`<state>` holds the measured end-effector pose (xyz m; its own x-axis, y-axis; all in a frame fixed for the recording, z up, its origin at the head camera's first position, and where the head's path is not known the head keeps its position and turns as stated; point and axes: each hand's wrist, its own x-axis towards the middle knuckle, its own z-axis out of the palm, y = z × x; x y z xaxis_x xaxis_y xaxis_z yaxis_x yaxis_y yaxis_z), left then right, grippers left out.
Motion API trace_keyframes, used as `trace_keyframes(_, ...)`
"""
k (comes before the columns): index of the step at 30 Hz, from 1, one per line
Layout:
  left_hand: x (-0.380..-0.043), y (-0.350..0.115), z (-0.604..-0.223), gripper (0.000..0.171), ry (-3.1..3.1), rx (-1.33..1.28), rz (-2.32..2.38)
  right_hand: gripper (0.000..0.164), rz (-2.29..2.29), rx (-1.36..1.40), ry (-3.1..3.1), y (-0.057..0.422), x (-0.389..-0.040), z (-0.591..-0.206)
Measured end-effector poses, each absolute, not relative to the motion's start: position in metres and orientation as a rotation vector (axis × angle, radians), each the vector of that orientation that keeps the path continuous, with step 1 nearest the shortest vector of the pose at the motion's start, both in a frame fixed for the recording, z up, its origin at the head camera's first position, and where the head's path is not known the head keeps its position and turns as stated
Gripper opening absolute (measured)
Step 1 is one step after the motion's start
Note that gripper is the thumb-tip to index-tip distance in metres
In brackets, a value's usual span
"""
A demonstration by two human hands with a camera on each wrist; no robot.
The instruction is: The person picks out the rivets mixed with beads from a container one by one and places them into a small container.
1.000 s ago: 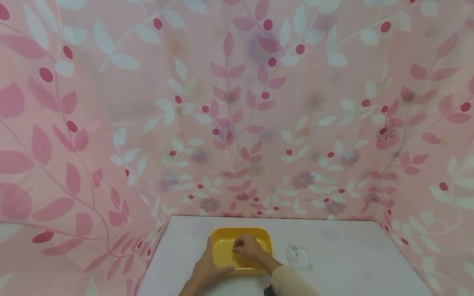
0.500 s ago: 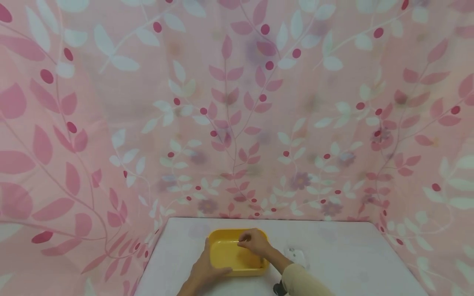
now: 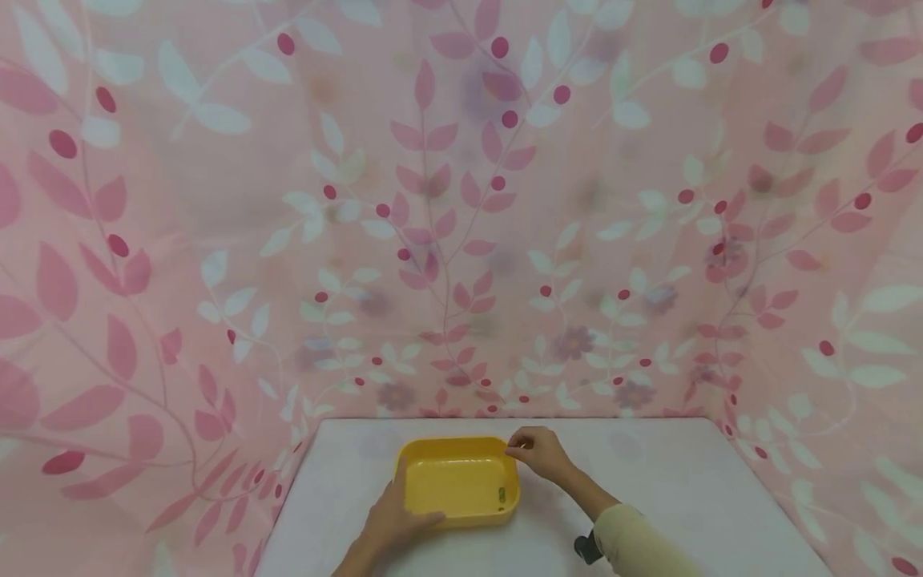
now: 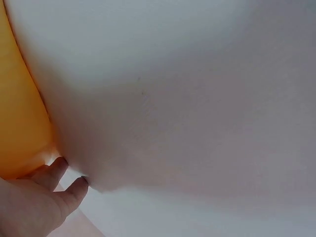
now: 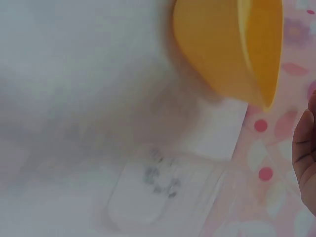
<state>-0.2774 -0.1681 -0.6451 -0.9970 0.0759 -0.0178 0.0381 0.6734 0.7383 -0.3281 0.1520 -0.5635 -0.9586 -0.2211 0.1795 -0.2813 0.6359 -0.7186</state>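
A yellow rectangular plastic basin stands on the white table. My left hand grips its left front corner, the thumb along the front wall; in the left wrist view its fingers lie beside the yellow wall. Inside the basin, near the right end, sits a small dark green thing. My right hand is at the back right corner of the rim, fingers curled and fingertips close together; whether something small is between them cannot be told. A clear plastic box with several small dark bits lies right of the basin.
The white table extends to the right of the basin. Pink leaf-patterned cloth hangs behind the table and along both sides. A black device is at my right wrist, by the pale sleeve.
My right hand has moved right, from inside the basin to its back right rim. The small green thing inside now shows. My left hand stays on the basin.
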Motion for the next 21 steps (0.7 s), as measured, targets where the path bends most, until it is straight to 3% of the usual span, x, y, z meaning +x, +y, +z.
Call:
trace_keyframes(7,-0.283,-0.172,-0.640,0.131,2.836,0.235,1.203,0.007,1.231,0.263,-2.825,0.186,-0.318,-0.568)
trace_keyframes(21,-0.289,-0.174,-0.627,0.124,2.787,0.137,1.083,0.011,1.080,0.179,-2.840,0.219,-0.308,-0.578)
